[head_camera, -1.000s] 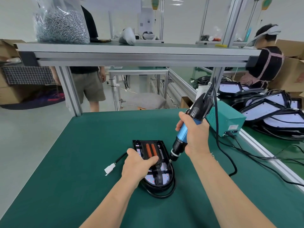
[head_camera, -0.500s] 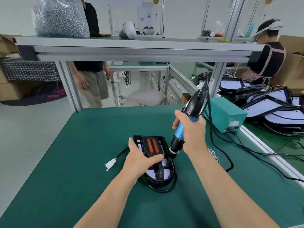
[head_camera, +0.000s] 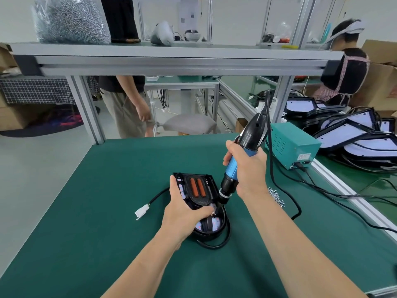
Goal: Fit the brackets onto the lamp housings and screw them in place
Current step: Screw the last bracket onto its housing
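Right grip (head_camera: 249,168) is wrapped round the screwdriver (head_camera: 233,166). Its tip is down at the right edge of the housing (head_camera: 214,233) and its body leans up and to the right, probably so the bit meets a screw squarely. Left grip (head_camera: 184,214) clasps the housing from the left, fingers curled beside the bit, likely to steady it. The housing lies mid-worktop (head_camera: 107,201), long axis running away from the person, square end far, rounded end near.

The green-matted table (head_camera: 103,211) is carrying a black plastic lamp housing (head_camera: 217,222) at its middle, with a white plug connector (head_camera: 141,211) lying just to its left. A small heap of silver screws (head_camera: 276,196) is lying to the right, and a teal metal power box (head_camera: 294,145) is sitting near the far right edge.
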Demonstrator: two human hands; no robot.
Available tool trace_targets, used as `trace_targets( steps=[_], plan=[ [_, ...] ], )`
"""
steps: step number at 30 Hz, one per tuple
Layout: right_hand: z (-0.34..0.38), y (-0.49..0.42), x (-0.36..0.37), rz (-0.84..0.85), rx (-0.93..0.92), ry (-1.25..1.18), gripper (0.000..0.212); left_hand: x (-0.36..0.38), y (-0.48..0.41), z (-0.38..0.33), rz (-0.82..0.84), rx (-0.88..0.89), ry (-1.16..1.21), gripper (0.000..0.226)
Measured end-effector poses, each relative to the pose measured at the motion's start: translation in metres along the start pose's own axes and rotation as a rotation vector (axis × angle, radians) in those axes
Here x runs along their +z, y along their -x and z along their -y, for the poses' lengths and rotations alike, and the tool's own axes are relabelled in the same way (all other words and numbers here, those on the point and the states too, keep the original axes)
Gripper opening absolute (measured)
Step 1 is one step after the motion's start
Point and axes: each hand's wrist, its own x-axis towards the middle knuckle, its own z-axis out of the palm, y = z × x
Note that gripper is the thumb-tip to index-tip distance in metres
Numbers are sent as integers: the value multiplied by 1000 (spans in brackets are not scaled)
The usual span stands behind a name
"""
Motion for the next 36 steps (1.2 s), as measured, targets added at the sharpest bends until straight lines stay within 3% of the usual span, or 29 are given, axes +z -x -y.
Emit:
trace_targets(
  steps=[2, 6, 16, 23, 30, 33, 36],
  plan=[
    [0, 0, -1, -7, 0, 2, 19, -1, 5, 2, 0, 7, 19, 130],
    [-1, -1, 1, -2, -2, -11, 21, -7, 6, 2, 96, 9, 41, 141],
    [-1, -1, 3, 6, 2, -13, 28, -2, 3, 8, 71, 30, 137, 131],
    [-3, -1, 7, 7, -19, -10, 21, -1, 4, 11, 70, 60, 130, 132],
    [-8, -1, 4, 77, -13, 101, 13, -2, 1, 15, 80, 90, 112, 129],
    [-9, -2, 5, 151, -40, 116, 27, -1, 0, 16, 83, 98, 121, 129],
    [-8, -1, 3, 159, -36, 109, 25, -1, 2, 15, 94, 106, 128, 129]
  ],
)
